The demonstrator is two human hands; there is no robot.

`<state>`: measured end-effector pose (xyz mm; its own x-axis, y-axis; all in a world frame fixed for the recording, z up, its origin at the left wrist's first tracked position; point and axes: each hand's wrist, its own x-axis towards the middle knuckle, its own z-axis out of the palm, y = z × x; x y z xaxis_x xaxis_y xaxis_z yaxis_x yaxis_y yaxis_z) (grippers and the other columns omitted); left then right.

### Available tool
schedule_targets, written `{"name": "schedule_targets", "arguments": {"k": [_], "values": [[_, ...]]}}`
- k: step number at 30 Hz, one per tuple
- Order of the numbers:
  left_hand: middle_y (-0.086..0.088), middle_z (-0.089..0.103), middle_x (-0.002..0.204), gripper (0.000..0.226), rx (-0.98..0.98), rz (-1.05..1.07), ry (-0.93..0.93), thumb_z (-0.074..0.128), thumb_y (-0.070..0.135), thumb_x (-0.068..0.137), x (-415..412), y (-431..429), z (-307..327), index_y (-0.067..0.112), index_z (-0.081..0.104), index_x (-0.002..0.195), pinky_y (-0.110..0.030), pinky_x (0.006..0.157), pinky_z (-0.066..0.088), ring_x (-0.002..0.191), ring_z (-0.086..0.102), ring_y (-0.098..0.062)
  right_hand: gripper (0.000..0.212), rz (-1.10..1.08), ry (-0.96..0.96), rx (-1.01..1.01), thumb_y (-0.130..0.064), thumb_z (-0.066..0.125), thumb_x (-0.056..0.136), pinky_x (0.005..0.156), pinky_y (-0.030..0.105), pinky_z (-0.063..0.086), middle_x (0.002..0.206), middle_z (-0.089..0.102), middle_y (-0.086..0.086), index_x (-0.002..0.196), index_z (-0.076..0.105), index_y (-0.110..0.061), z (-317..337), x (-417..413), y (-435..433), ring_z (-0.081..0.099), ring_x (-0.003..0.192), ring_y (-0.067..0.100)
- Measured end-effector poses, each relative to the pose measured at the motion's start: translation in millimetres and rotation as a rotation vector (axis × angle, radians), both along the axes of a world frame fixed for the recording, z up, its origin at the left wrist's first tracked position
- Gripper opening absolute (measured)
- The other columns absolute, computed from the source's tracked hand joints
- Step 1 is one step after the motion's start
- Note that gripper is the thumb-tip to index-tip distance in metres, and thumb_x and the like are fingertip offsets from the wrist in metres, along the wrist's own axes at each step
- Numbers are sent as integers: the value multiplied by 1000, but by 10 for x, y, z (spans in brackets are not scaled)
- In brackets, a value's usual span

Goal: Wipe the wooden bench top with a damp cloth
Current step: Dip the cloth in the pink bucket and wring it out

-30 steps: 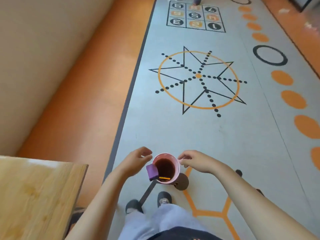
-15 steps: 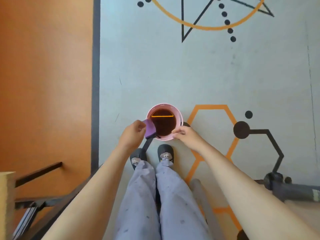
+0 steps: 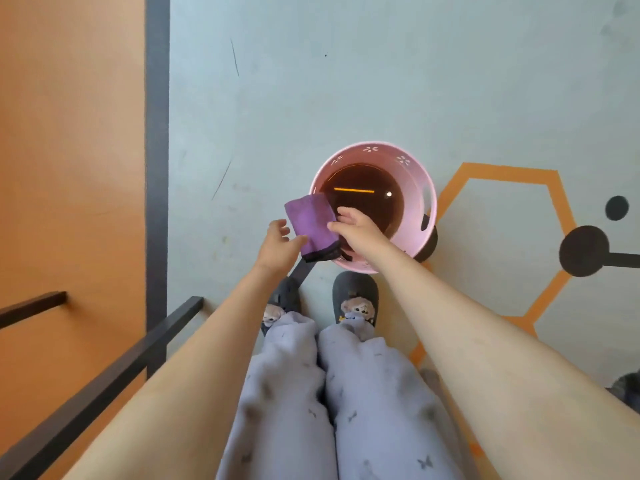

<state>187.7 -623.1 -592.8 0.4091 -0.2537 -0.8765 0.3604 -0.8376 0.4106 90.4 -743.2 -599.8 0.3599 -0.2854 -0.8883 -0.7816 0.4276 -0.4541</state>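
Observation:
A pink bucket stands on the floor just ahead of my feet, holding dark water. A folded purple cloth with a dark hem hangs over the bucket's left rim. My right hand reaches over the bucket and pinches the cloth's right edge between thumb and fingers. My left hand is beside the cloth on its left, fingers loose, with only the thumb touching it. The wooden bench top is out of view.
Black metal frame bars cross the lower left. An orange floor strip runs along the left past a dark line. My slippers stand right behind the bucket. Orange hexagon and black dot markings cover the floor at right.
The view has tilted down and closed in on the bucket. My right hand moved from the bucket's rim onto the cloth. My left hand loosened its grip on the cloth.

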Motion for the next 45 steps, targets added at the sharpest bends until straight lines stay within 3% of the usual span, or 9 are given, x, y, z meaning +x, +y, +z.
{"name": "schedule_targets", "arguments": {"k": [3, 5, 10, 18, 21, 24, 29, 38, 45], "values": [[-10, 58, 125, 55, -77, 140, 174, 59, 2, 89, 32, 16, -135, 6, 38, 139, -14, 73, 45, 98, 59, -14, 43, -78, -52, 157, -20, 57, 91, 90, 34, 52, 122, 62, 4, 132, 49, -12, -146, 133, 35, 60, 110, 23], [-10, 65, 112, 43, -116, 234, 210, 60, -1, 86, 72, 45, -189, 8, 51, 127, -20, 77, 49, 99, 63, -21, 36, -107, -40, 136, -17, 59, 89, 91, 37, 52, 113, 66, 8, 125, 56, -11, -149, 173, 44, 63, 104, 25], [-8, 66, 92, 7, -156, 353, 184, 64, 5, 87, 166, 93, 67, 11, 63, 90, -29, 75, 54, 87, 63, -25, 24, -148, -36, 14, -10, 61, 88, 60, 20, 51, 96, 65, 6, 113, 59, -8, 150, 165, -61, 63, 85, 18], [-1, 62, 76, 17, -277, 500, 18, 57, 6, 92, 156, -55, 1232, 15, 61, 79, -28, 67, 49, 68, 57, -14, 18, -253, -177, -60, -5, 57, 89, 82, 28, 52, 90, 66, 3, 105, 57, -12, 1358, 114, -267, 63, 87, 16], [-2, 64, 77, 9, -303, 458, -80, 60, 7, 90, 174, -192, 1818, 15, 61, 85, -34, 74, 49, 71, 58, -16, 18, -283, -249, -118, 1, 57, 89, 68, 15, 50, 84, 65, 1, 103, 55, -11, 1989, 61, -359, 63, 76, 8], [-1, 62, 70, 17, -361, 400, -178, 61, 10, 89, 187, -315, 2454, 16, 52, 103, -29, 68, 47, 65, 55, -15, 25, -305, -307, -215, 3, 58, 87, 74, 22, 51, 92, 66, 6, 98, 53, -20, 2608, -24, -435, 64, 80, 12], [-12, 57, 71, 19, -524, 151, -280, 58, 3, 89, 171, -376, 3582, 22, 56, 92, -33, 64, 41, 65, 48, -19, 27, -199, -376, -421, 4, 55, 88, 68, 12, 43, 77, 62, -2, 105, 58, -16, 3749, -143, -478, 57, 66, 1], [13, 63, 104, 50, -604, -208, -460, 76, -1, 70, 90, -29, 5240, 25, 60, 110, -21, 82, 52, 90, 61, -11, 41, 2, -360, -454, -9, 75, 69, 91, 41, 51, 101, 67, -4, 104, 66, -28, 5302, -337, -202, 64, 94, 16], [14, 65, 99, 47, -562, -282, -574, 80, 5, 66, -42, 383, 5635, 24, 64, 106, -26, 81, 53, 89, 62, -7, 37, 163, -327, -610, -5, 75, 67, 68, 3, 41, 104, 60, -3, 94, 66, -29, 5787, -433, 126, 58, 93, 7]]}}
